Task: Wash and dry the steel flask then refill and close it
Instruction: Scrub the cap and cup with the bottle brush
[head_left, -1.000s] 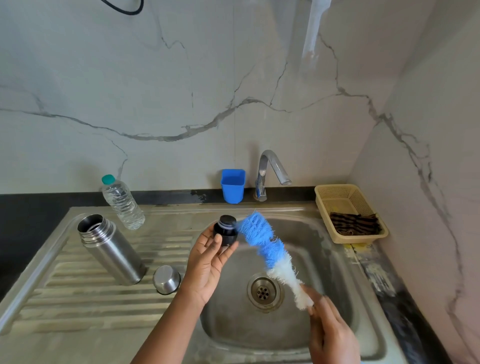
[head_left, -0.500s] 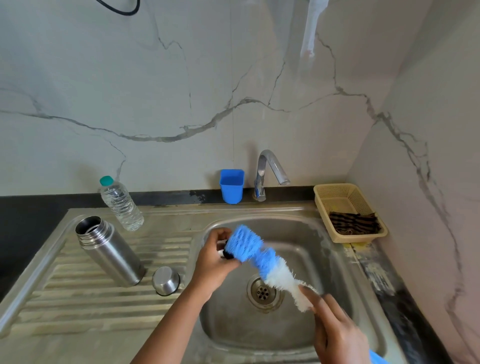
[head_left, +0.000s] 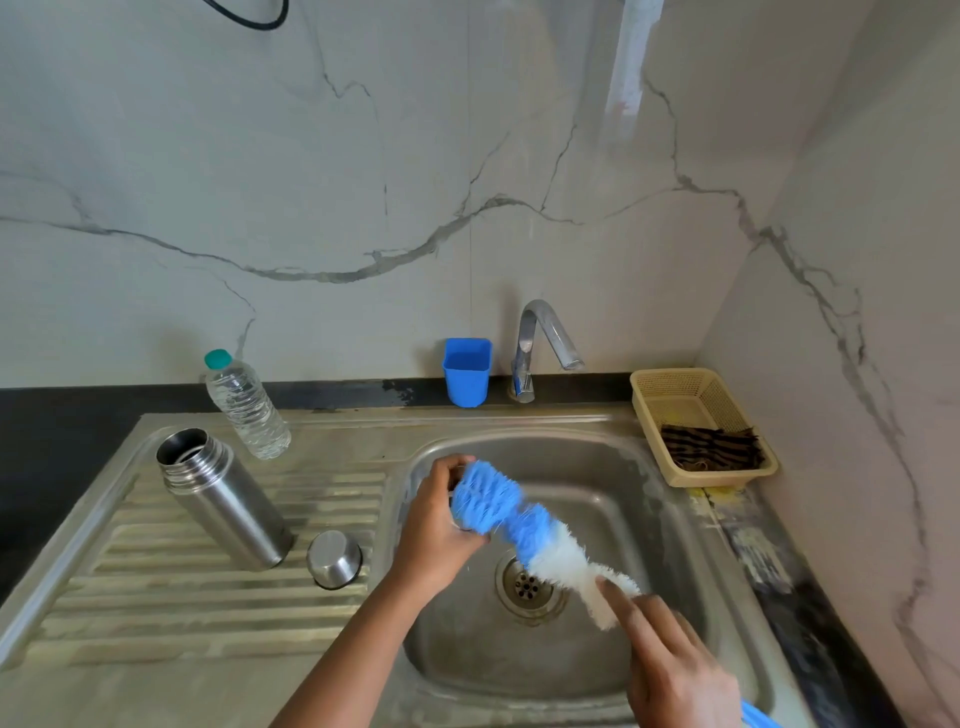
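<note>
On the sink's ribbed drainboard (head_left: 156, 597), left, the steel flask (head_left: 226, 501) stands open w/ a clear water bottle (head_left: 248, 405) behind it & a small steel cup (head_left: 334, 558) upside down just to its right. Over the basin (head_left: 613, 499), the left hand (head_left: 441, 525) has fingers curled round a small item mostly hidden by the blue bristles of a bottle brush (head_left: 524, 525). The right hand (head_left: 670, 660), blurred, grips the brush's handle end, fingers clamped on it.

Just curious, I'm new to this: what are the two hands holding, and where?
The right hand grips the bottle brush by its handle end. The left hand curls round something hidden behind the bristles.
</note>
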